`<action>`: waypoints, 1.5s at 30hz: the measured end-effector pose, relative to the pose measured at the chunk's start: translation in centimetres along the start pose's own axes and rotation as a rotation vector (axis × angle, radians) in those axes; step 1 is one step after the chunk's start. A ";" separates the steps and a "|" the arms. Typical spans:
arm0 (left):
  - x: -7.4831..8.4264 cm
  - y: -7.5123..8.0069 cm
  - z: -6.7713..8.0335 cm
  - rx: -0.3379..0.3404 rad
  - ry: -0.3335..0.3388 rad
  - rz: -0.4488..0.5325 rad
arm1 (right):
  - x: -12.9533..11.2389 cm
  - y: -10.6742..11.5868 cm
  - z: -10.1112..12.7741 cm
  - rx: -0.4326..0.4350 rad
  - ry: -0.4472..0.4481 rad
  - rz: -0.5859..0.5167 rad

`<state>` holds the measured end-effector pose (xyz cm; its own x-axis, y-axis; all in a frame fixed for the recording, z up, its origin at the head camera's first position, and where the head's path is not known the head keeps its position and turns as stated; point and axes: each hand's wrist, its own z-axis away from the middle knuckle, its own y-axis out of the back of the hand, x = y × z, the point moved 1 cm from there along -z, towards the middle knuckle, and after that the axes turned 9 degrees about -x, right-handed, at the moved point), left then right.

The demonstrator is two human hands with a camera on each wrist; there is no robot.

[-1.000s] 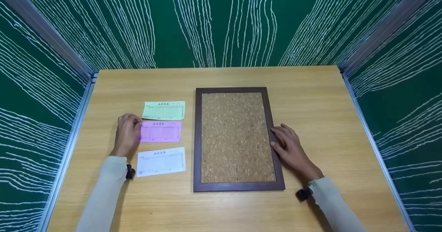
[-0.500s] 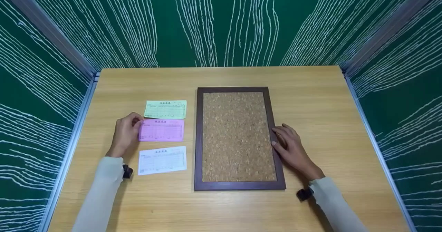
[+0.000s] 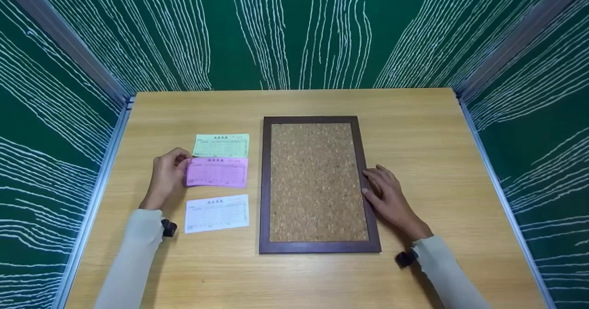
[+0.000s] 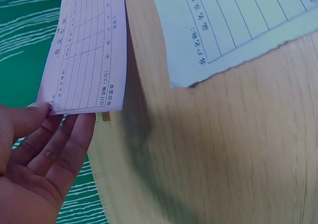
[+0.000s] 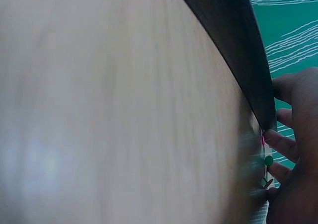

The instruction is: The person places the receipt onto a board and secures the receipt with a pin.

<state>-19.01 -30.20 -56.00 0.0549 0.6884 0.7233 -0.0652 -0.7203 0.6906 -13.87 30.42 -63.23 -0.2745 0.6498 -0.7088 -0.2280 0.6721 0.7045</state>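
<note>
My left hand (image 3: 166,178) pinches the left edge of a pink printed slip (image 3: 217,172) between thumb and fingers. In the left wrist view, the pink slip (image 4: 87,47) is raised off the table and casts a shadow. A green slip (image 3: 222,145) lies just beyond it, and a white slip (image 3: 217,214) lies on the nearer side. At the right, my right hand (image 3: 389,196) rests its fingertips and thumb against the right edge of a cork board (image 3: 317,182) with a dark brown frame. In the right wrist view, that frame (image 5: 233,45) partly borders the fingers.
Small coloured bits, one a green round head (image 5: 269,160), show beside the right fingers; their kind is unclear. The wooden table (image 3: 294,281) is enclosed by green walls (image 3: 395,28) with white wavy lines. A dark band (image 3: 405,259) sits on each wrist.
The pink slip has shifted slightly right and away from me, rising a little in the left hand's pinch. The right hand stays at the board's edge. The head view shifted slightly.
</note>
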 end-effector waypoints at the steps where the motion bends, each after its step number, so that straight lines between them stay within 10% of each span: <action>1: 0.0 0.0 0.0 -0.002 0.002 0.005 | 0.0 0.0 0.0 0.000 -0.001 0.000; 45: 4.2 -0.2 0.4 0.055 -0.040 0.120 | 0.4 -0.2 0.0 -0.010 0.001 -0.001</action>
<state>-18.36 -27.16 -53.11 0.0900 0.5935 0.7998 -0.0188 -0.8019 0.5972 -13.94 30.55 -63.60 -0.2753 0.6491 -0.7091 -0.2379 0.6687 0.7045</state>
